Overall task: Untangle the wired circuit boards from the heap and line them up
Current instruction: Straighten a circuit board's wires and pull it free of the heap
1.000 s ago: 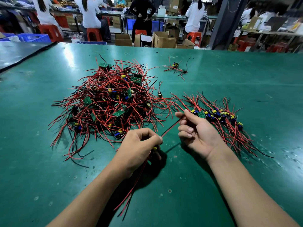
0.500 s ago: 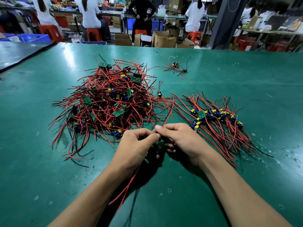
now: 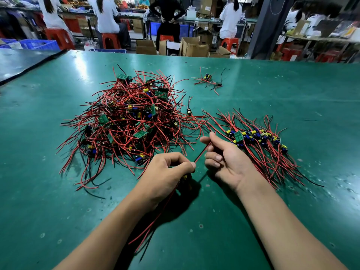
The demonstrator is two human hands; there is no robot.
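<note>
Red-wired heap (image 3: 128, 123), green table (image 3: 272, 94)

Green table (image 3: 292, 98) carries heap (image 3: 128, 121), row (image 3: 257, 137) (right), stray cluster (image 3: 208, 79).

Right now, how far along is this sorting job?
Done: a row of wired green circuit boards lies lined up on the right. In hand: the left hand grips one wired board, the right hand pinches its red wire. Left: the big tangled heap of red-wired boards, plus a small stray cluster beyond.
</note>
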